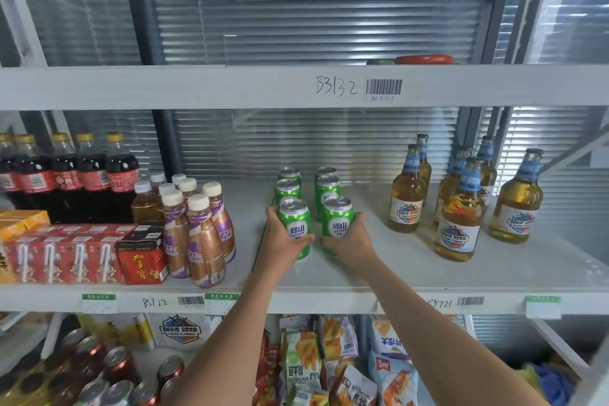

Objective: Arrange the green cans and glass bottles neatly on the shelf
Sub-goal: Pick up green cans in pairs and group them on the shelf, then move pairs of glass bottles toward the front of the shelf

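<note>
Two hands (left hand (282,242), right hand (351,245)) | grey shelf (412,260) | slatted blinds (313,20) behind

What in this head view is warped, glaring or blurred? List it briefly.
Head view: wide-angle lens bows the shelf edge and stretches the forearms; ceiling light reflections streak the glass panel behind; the glass bottles glow backlit; the green cans under the left hand and right hand read sharp; lower corners turn soft.
</note>
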